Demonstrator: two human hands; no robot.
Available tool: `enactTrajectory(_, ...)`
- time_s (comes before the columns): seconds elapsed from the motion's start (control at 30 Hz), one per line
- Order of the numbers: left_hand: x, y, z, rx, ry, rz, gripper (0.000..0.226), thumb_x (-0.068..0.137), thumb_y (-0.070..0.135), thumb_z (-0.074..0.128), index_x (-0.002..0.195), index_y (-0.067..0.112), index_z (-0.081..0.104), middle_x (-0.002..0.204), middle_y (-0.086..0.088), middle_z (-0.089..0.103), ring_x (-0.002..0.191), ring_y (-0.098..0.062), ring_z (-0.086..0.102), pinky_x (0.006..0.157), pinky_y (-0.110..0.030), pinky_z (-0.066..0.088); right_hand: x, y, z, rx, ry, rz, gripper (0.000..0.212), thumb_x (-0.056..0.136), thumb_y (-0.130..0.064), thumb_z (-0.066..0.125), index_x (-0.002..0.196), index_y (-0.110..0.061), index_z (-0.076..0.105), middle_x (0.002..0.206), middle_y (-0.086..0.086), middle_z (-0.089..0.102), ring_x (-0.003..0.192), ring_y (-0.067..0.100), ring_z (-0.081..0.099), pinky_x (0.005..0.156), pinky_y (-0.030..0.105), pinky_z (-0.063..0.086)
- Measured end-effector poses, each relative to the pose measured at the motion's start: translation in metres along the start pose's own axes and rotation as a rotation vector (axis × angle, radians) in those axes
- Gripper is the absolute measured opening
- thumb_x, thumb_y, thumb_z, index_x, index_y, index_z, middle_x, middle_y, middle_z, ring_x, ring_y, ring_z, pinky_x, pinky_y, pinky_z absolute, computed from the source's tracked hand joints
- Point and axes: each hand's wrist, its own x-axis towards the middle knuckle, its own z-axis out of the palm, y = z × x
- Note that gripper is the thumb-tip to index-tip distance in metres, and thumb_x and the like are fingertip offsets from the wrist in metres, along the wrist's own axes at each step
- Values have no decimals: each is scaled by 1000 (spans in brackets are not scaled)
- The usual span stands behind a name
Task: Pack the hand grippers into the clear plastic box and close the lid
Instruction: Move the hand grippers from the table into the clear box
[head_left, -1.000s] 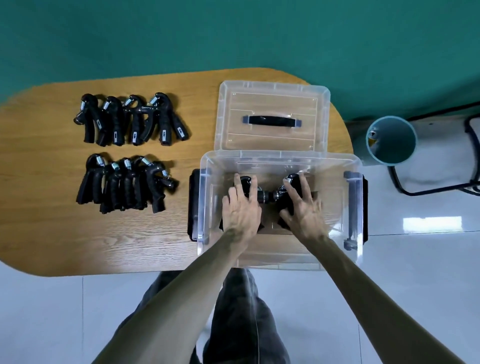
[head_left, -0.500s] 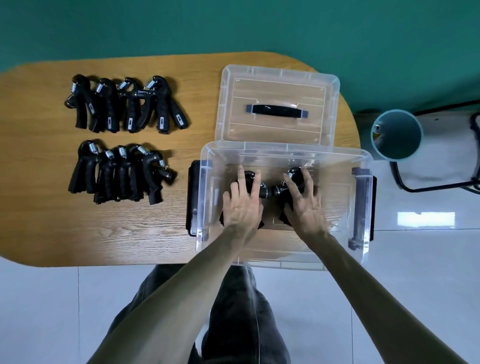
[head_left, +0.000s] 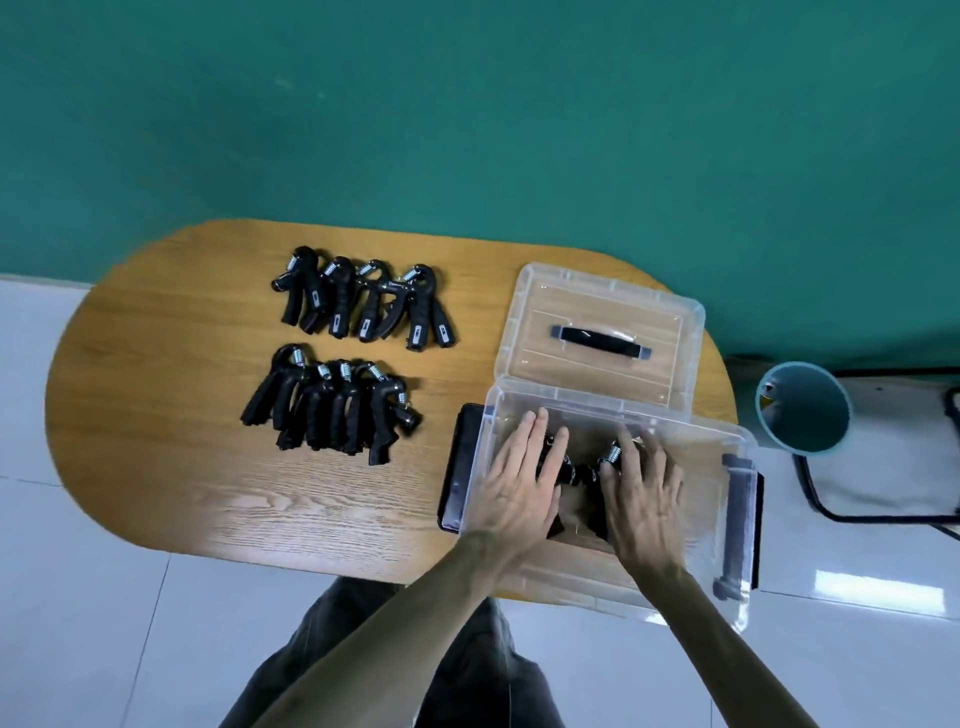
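The clear plastic box (head_left: 746, 582) stands open at the table's right end. Both hands are inside it. My left hand (head_left: 519, 483) lies over one black hand gripper and my right hand (head_left: 644, 493) over another; the two hand grippers (head_left: 574, 473) show only between the hands, low in the box. The box's clear lid (head_left: 571, 301), with its black handle (head_left: 600, 340), lies flat just behind the box. Two rows of several black hand grippers rest on the table to the left, a far row (head_left: 363, 306) and a near row (head_left: 332, 405).
The oval wooden table (head_left: 182, 467) stands against a green wall. A teal bin (head_left: 802, 408) stands on the floor to the right, with a black chair frame (head_left: 883, 517) beyond it. The box has dark latches at its left (head_left: 457, 467) and right (head_left: 735, 519) ends.
The camera has tilted up, so the table sits lower in view. Both hands stay in the box over the two grippers, slightly lower and flatter.
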Motion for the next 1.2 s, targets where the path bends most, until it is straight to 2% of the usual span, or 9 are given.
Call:
enactTrajectory(0.07,1,-2,-14,10,3,30,67,105,35,34,161,11,8,168,-21,0,155,-34,0,124,-45,3,0,-19,-11,-5,38,5,57,104,-46,23,153,-18,31,149,18,39,124,40,45,98,54,42)
enactTrajectory(0.13,4,-9,-28,1,8,-20,69,105,37,34,161,12,5,167,-20,-2,155,-36,0,125,-49,4,0,-37,-21,-13,89,23,55,102,-41,30,151,-15,33,139,20,46,111,39,49,92,53,45)
enactTrajectory(0.23,2,-35,-48,17,14,-79,68,106,40,25,161,13,-4,167,-20,-7,154,-38,-2,125,-53,6,1,-69,-30,-42,119,0,56,100,-36,36,152,-15,33,139,18,48,108,39,49,93,55,45)
enactTrajectory(0.33,-9,-71,-62,-25,8,-115,67,107,41,21,160,14,-11,166,-19,-16,154,-39,-4,124,-55,5,2,-105,-26,-89,136,-43,57,101,-36,33,153,-14,32,134,18,50,103,36,48,91,54,44)
enactTrajectory(0.57,-57,-173,-79,-75,38,-271,69,107,43,23,160,14,-11,166,-19,-15,155,-37,3,124,-54,12,5,-222,11,-114,118,-186,53,103,-36,34,150,-12,35,133,20,49,102,37,46,91,54,43)
enactTrajectory(0.77,-96,-261,-91,-65,-16,-369,68,109,41,18,157,14,-22,162,-18,-27,154,-35,-7,121,-47,-6,12,-301,34,-162,63,-224,53,105,-43,23,152,-18,27,140,18,43,108,36,48,89,51,45)
enactTrajectory(0.83,-105,-283,-92,-72,-51,-386,67,109,42,13,154,14,-27,160,-18,-31,154,-35,-10,119,-46,-8,18,-319,38,-195,49,-247,55,105,-44,19,154,-21,25,143,17,41,109,36,49,88,52,47)
enactTrajectory(1.0,-114,-321,-79,-69,-145,-380,66,108,45,7,148,14,-37,157,-19,-38,154,-34,-7,124,-50,5,44,-345,53,-270,19,-271,52,108,-40,22,156,-22,22,140,21,43,100,37,51,80,52,49)
enactTrajectory(1.2,-100,-352,-58,-71,-239,-426,67,106,47,3,149,12,-35,156,-18,-37,154,-34,-8,123,-50,4,88,-363,84,-279,-39,-327,54,105,-39,28,156,-21,24,149,17,35,116,38,47,90,54,47)
